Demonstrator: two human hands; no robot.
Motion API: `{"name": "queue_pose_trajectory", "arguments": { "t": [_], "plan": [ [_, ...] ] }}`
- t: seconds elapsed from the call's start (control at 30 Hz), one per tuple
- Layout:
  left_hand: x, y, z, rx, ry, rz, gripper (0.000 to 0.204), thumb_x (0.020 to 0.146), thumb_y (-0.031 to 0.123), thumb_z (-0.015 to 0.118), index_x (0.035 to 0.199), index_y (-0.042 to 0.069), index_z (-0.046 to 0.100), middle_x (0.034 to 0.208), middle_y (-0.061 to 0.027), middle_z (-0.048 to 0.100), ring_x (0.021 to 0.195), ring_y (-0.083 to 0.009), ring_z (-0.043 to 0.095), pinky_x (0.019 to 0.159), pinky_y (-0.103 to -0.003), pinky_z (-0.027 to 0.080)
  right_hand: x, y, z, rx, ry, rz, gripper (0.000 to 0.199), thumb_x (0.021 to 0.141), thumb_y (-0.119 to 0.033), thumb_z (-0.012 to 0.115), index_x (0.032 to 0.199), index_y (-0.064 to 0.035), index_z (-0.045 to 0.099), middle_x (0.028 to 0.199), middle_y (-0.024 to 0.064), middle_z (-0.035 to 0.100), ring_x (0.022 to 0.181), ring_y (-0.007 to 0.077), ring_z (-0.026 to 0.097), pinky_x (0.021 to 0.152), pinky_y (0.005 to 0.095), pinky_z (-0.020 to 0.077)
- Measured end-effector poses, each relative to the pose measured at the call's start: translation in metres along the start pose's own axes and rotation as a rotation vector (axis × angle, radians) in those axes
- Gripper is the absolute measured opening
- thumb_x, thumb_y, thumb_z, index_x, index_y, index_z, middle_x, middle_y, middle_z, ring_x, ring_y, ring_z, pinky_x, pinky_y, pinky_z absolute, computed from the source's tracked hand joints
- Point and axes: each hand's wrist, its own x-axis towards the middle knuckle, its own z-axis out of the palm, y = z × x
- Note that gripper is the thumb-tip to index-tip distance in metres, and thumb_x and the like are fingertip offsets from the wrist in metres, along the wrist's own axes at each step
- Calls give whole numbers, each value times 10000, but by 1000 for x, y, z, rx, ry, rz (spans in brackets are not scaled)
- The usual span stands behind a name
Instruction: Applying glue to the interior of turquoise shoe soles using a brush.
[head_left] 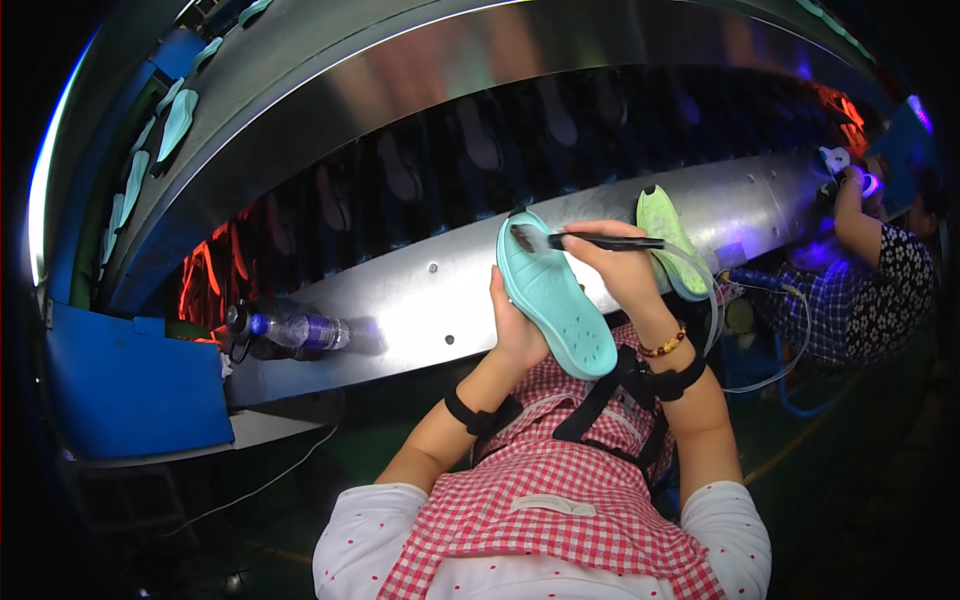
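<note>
A turquoise shoe is near the middle of the frame, tilted with its holed end toward the lower right. The left hand supports it along its left edge, fingers curled narrowly on the shoe. The right hand comes in from the right, its fingers closed around the black handle of a brush, whose dark bristles lie at the shoe's upper end. A clear tube curves down beside the right wrist, which wears a beaded bracelet. Black bands circle both forearms.

Right of the right hand, a light green shoe lies on the shiny metal counter. Toward the left end of that counter are a clear bottle with a blue cap and a dark bottle just beside it. Above the counter, a dark opening shows a row of dim shoe shapes, with red glows at both ends. At upper left, more turquoise shoes rest on a grey belt. At right, a co-worker in a flowered sleeve reaches toward a white thing, too small to tell.
</note>
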Motion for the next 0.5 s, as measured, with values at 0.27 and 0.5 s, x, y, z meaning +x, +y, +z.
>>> {"name": "queue_pose_trajectory", "arguments": {
  "t": [0.27,0.5],
  "plan": [
    [-4,47,-1,83,195,176,748,778,661,171,1120,66,469,939,-146,568,842,-288,559,768,-417,458,-36,-25,-6,-435,-501,-242,179,620,-76,685,798,-61,667,661,68,570,647,170,531,585,279,411],
    [-5,24,32,49,7,-18,771,775,672,169,1193,73,414,1029,-148,545,892,-290,553,783,-431,459,-12,-53,-18,-129,-137,-134,171,699,-60,658,864,-17,642,770,94,586,703,141,565,642,238,442]
  ]
}}
